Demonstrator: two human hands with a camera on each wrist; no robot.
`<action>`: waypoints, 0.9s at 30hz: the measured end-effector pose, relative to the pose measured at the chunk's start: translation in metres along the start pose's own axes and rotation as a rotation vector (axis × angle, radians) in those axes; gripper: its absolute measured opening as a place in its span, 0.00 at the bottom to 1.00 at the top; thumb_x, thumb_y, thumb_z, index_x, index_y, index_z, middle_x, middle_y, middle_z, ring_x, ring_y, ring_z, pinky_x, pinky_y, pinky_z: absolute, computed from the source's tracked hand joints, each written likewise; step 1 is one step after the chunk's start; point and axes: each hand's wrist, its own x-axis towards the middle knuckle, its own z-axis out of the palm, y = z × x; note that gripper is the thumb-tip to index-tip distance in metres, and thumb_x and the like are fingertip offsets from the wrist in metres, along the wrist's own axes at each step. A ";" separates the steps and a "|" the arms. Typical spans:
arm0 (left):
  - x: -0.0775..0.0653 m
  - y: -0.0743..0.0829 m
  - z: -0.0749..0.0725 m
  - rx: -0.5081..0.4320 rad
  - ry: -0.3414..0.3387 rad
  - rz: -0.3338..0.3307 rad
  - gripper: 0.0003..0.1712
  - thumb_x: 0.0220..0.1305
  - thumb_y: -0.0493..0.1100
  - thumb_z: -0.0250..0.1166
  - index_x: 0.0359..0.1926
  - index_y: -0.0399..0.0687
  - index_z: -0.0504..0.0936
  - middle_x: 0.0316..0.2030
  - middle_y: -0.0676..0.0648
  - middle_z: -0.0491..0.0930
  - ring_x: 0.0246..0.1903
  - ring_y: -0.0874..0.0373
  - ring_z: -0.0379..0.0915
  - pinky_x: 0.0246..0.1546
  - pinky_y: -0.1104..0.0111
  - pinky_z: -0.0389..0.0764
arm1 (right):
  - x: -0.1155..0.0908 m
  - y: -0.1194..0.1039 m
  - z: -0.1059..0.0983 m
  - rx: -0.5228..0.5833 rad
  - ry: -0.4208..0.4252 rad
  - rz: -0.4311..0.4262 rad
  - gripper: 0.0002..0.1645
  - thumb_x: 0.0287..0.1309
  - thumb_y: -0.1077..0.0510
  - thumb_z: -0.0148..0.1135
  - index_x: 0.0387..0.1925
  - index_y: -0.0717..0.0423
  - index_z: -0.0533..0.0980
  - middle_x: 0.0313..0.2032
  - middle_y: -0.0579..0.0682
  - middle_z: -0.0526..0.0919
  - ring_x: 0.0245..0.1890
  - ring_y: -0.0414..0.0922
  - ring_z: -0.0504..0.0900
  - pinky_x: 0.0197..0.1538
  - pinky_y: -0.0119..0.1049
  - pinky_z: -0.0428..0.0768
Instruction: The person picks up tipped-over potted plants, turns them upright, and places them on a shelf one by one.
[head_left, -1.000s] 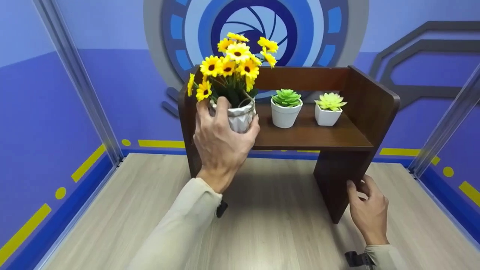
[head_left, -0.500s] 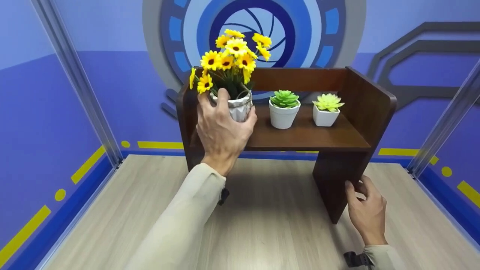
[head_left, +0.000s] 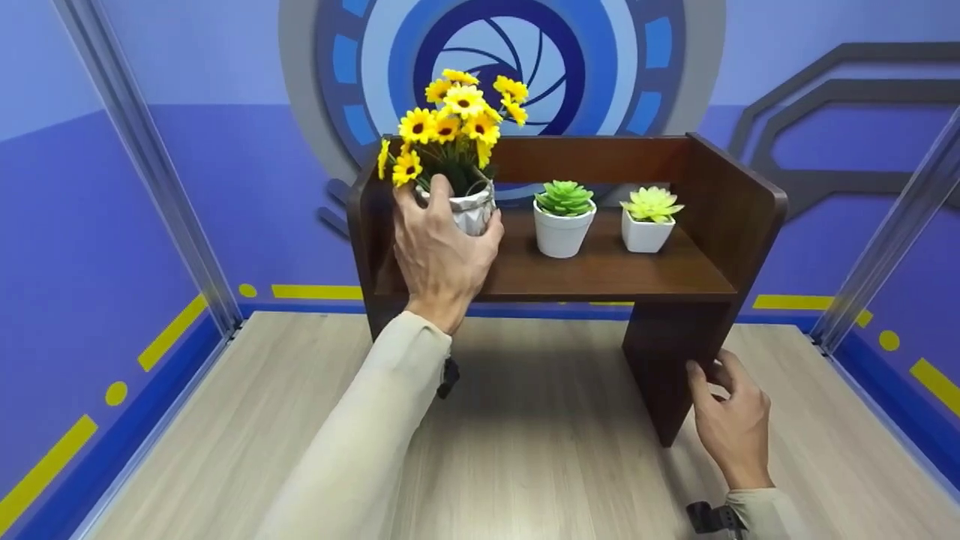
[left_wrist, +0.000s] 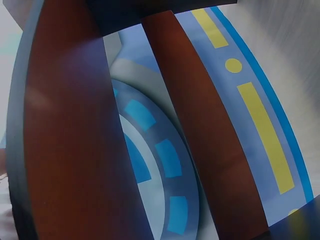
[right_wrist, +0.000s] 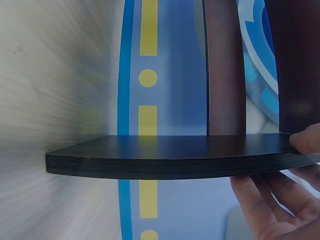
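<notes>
My left hand (head_left: 444, 251) grips a white faceted pot (head_left: 474, 214) of yellow artificial sunflowers (head_left: 457, 124) at the left end of a dark brown wooden shelf (head_left: 600, 277). The hand hides the pot's base, so I cannot tell whether it touches the board. Low on the right, my right hand (head_left: 733, 420) pinches the front edge of the shelf's side panel (head_left: 667, 360). The right wrist view has the thumb on one face of that panel (right_wrist: 165, 150) and the fingers (right_wrist: 255, 200) on the other. Mostly the shelf's underside (left_wrist: 70, 130) fills the left wrist view.
A green succulent in a round white pot (head_left: 564, 234) and a yellow-green one in a square white pot (head_left: 648, 234) stand on the shelf, right of the sunflowers. Pale wood-grain tabletop (head_left: 525, 465) lies below. Blue printed walls (head_left: 225, 187) enclose the back and sides.
Over the second, my left hand has carried the sunflower pot upward and back over the shelf, then slightly lower at the end. My right hand stays on the side panel.
</notes>
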 end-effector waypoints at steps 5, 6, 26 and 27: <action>0.001 -0.003 0.002 -0.005 -0.027 -0.027 0.39 0.51 0.58 0.77 0.59 0.43 0.78 0.61 0.33 0.71 0.56 0.40 0.76 0.61 0.53 0.80 | -0.001 -0.001 0.001 -0.001 -0.004 0.002 0.19 0.69 0.51 0.63 0.58 0.50 0.80 0.47 0.61 0.89 0.37 0.16 0.74 0.40 0.09 0.71; 0.001 -0.004 0.002 -0.006 -0.033 -0.031 0.39 0.51 0.58 0.77 0.59 0.43 0.78 0.62 0.33 0.71 0.56 0.40 0.76 0.61 0.53 0.79 | -0.001 -0.001 0.001 -0.002 -0.004 0.002 0.19 0.69 0.51 0.63 0.58 0.50 0.80 0.47 0.60 0.89 0.37 0.16 0.74 0.40 0.09 0.71; -0.013 0.008 -0.020 0.112 -0.142 -0.056 0.40 0.58 0.62 0.72 0.67 0.52 0.71 0.67 0.35 0.68 0.59 0.41 0.75 0.49 0.49 0.86 | 0.001 0.001 0.002 0.007 0.009 -0.029 0.18 0.69 0.53 0.63 0.58 0.50 0.81 0.46 0.63 0.89 0.36 0.14 0.74 0.38 0.10 0.72; -0.014 0.009 -0.022 0.109 -0.141 -0.053 0.40 0.59 0.61 0.72 0.68 0.53 0.71 0.67 0.35 0.68 0.59 0.41 0.74 0.48 0.49 0.86 | 0.001 0.001 0.001 0.009 0.009 -0.027 0.18 0.68 0.53 0.63 0.57 0.51 0.81 0.46 0.63 0.89 0.35 0.14 0.74 0.38 0.10 0.72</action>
